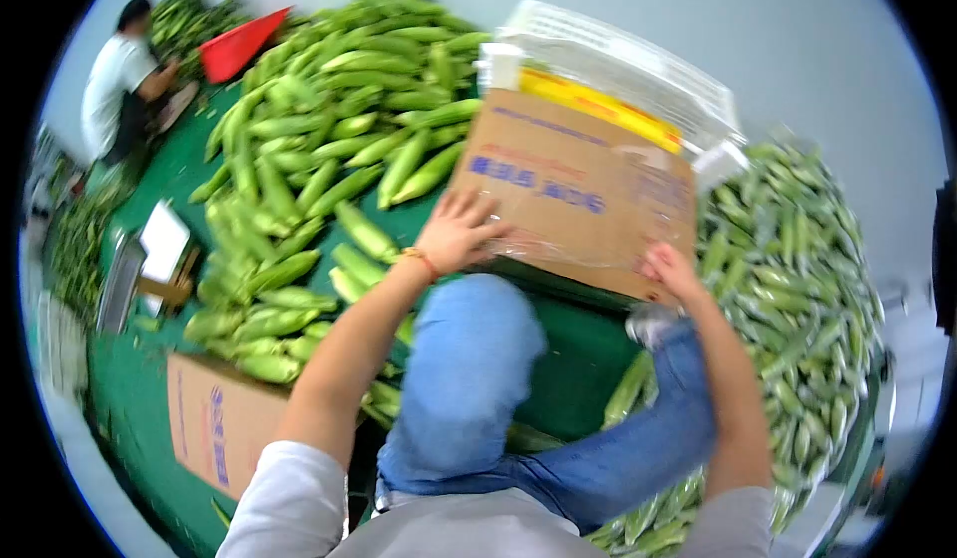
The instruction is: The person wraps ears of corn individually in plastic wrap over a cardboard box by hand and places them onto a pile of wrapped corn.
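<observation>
Brown cardboard shows twice in the head view: one carton (558, 184) in front of the person and a second carton (194, 413) at lower left, partly hidden behind the left arm. The person's two hands are both at the nearer carton, which lies just beyond and between them, tilted, with clear tape along its near side. The left hand (462, 229) rests on its near left part, fingers spread wide; one band (417, 261) circles that wrist. The right hand (669, 265) touches the near right corner with fingers bent; whether it grips the edge cannot be told.

One white crate (623, 54) stands right behind the nearer carton, with one yellow strip (598, 109) between. Two big heaps flank the person: bare corn (369, 69) on the left and bagged corn (793, 299) on the right, both too many to count. On the green floor (588, 344), at upper left, one co-worker (118, 84) sits near one red sheet (241, 44).
</observation>
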`<state>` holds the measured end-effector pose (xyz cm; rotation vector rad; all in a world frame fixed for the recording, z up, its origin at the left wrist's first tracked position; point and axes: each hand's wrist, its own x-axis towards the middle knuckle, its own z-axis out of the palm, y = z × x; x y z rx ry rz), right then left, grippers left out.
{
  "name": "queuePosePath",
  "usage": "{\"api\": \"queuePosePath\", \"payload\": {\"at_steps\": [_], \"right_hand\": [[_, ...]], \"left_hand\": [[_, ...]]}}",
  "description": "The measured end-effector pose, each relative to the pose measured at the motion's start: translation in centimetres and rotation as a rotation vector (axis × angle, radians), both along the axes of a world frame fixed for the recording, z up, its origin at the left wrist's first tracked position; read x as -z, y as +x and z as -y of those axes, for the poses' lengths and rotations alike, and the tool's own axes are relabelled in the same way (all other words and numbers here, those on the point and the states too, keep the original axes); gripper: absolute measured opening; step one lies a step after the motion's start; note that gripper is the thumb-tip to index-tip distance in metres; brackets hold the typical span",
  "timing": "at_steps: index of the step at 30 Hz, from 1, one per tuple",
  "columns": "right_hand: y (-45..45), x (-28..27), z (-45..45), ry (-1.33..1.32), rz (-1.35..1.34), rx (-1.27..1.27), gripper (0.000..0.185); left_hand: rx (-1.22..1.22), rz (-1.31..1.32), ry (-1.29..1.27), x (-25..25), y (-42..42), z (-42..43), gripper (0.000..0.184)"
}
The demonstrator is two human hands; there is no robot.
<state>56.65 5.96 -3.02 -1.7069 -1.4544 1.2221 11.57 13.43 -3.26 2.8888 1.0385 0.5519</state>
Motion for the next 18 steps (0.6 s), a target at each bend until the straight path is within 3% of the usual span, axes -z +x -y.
{"api": "queuePosePath", "payload": {"at_steps": [1, 3, 4, 7, 9, 11, 13, 15, 16, 17, 18], "right_hand": [[1.2, -0.3, 0.2, -0.04, -0.039, -0.166, 0.013], [0.5, -0.7, 1.6, -0.136, -0.049, -0.16, 0.013], [0.2, -0.5, 2.7, -0.173, -0.111, -0.112, 0.013], [-2.8, -2.0, 4.5, -0.109, 0.056, -0.074, 0.013], [-1.9, -1.3, 3.9, -0.143, -0.027, -0.042, 0.012], [-2.1, -0.8, 4.0, -0.096, -0.024, -0.015, 0.012], [-2.6, -0.8, 4.8, -0.047, 0.018, 0.024, 0.012], [-3.4, -1.2, 5.4, -0.008, 0.034, 0.086, 0.012], [-2.6, 0.0, 5.9, 0.053, 0.016, 0.048, 0.012], [-0.9, 2.8, 6.8, 0.151, 0.213, 0.049, 0.01], [-3.0, 1.0, 6.6, 0.132, 0.024, 0.141, 0.011]], "left_hand": [[0.027, 0.073, 0.07, 0.8, -0.6, 0.2, 0.054], [0.019, 0.192, 0.135, 3.1, -2.1, 1.1, 0.041], [-0.026, 0.201, 0.106, 2.9, -3.2, 2.1, 0.039], [-0.222, 0.347, -0.023, 5.1, -5.2, 6.0, 0.041], [-0.662, 0.472, -0.224, 8.9, -6.3, 9.3, 0.051], [-1.174, 0.435, -0.226, 16.5, -8.8, 10.8, 0.068], [-1.653, 0.655, -0.6, 20.1, -8.7, 11.9, 0.074], [-1.721, 0.926, -0.988, 22.3, -6.8, 13.2, 0.075], [-1.744, 1.027, -1.02, 23.7, -5.2, 13.8, 0.078], [-1.707, 1.117, -1.009, 23.6, -4.0, 14.0, 0.087], [-1.581, 0.99, -1.005, 28.5, -5.3, 15.1, 0.091]]}}
